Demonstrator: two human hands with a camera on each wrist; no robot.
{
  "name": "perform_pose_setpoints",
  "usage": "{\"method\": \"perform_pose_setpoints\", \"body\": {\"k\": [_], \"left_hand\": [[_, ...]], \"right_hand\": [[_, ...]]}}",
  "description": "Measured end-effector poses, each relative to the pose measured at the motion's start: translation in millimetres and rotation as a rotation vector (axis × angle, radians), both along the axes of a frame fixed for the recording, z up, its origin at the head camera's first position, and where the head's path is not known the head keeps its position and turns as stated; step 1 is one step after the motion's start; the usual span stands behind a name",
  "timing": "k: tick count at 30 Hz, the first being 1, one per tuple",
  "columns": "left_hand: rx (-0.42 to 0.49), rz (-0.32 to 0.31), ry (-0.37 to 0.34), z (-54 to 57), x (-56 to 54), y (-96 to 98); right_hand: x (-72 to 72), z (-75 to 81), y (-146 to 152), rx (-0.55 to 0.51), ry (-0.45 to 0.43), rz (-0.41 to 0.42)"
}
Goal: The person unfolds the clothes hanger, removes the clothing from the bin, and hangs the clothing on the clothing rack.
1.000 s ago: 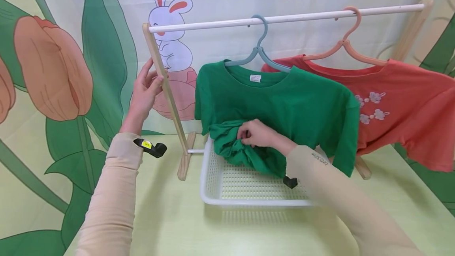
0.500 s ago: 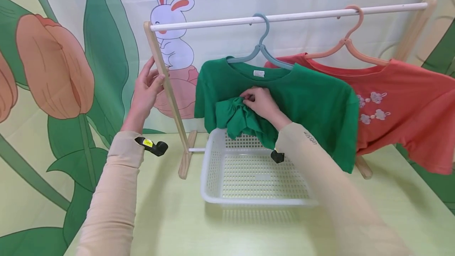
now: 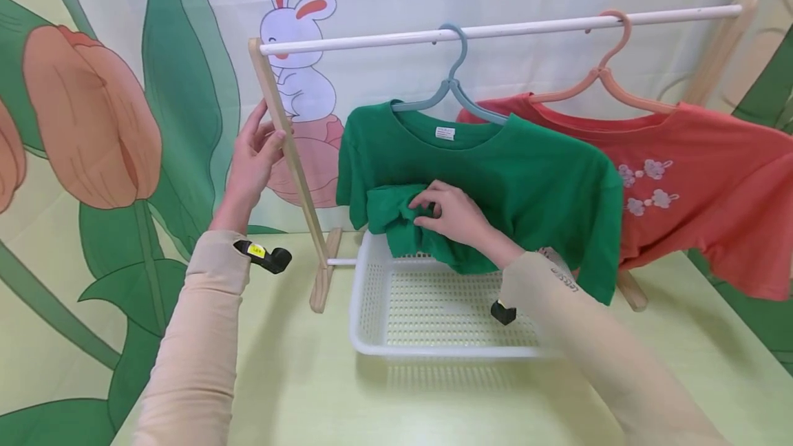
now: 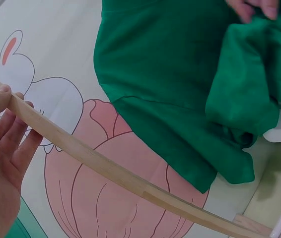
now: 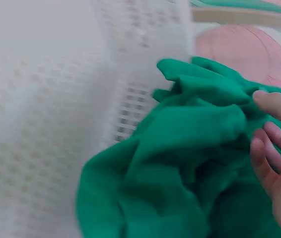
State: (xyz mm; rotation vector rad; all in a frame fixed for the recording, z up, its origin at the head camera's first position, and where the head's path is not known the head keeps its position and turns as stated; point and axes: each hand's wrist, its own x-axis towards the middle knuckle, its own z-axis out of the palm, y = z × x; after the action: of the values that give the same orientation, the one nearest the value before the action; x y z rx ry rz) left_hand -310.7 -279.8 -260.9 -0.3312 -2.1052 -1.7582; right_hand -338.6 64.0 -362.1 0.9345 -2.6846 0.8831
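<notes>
In the head view, my left hand holds the wooden post of a clothes rack, thumb in front and fingers behind. A green T-shirt hangs from a blue-grey hanger on the rack's white rail. Bunched green cloth lies against its lower front, above a white basket. My right hand is at this cloth, thumb and fingers spread apart. The right wrist view shows a fingertip touching the folds; the other fingers stand free of them.
A red T-shirt with pale flower-like decorations hangs on a pink hanger to the right. The rack's wooden foot stands on a pale green table. Behind is a printed cloth with a rabbit and tulips.
My right hand lifted the pinched green cloth, then came down again, and its fingers have parted from the cloth. The bunched cloth hangs lower than half a second ago. My left hand stays on the post.
</notes>
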Motion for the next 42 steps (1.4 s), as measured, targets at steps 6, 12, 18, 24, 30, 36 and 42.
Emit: {"method": "perform_pose_setpoints", "body": {"k": [6,12,18,24,30,36,42], "left_hand": [[0.004,0.000,-0.012,10.6,11.6,5.0],[-0.014,0.011,-0.028,5.8,12.1,6.3],[-0.013,0.005,-0.010,-5.6,3.3,-0.7],[-0.018,0.011,0.012,-8.4,-4.5,-4.1],[-0.012,0.001,0.015,-5.9,-6.2,-2.8],[-0.008,-0.001,0.029,-4.8,-6.4,-2.8],[-0.024,0.008,0.029,-6.2,-6.1,-4.0]], "right_hand": [[3.7,-32.7,-3.0,0.085,-0.033,-0.019],[-4.8,-55.1,-6.3,0.184,0.023,-0.055],[-10.5,-43.6,-6.3,0.009,0.006,-0.093],[-23.5,-10.2,-0.4,-0.256,0.017,-0.210],[-38.0,2.3,7.4,-0.343,0.086,-0.183],[-42.0,-20.4,11.9,-0.064,0.017,-0.058],[-36.0,-33.0,12.5,0.191,-0.126,0.017]]}}
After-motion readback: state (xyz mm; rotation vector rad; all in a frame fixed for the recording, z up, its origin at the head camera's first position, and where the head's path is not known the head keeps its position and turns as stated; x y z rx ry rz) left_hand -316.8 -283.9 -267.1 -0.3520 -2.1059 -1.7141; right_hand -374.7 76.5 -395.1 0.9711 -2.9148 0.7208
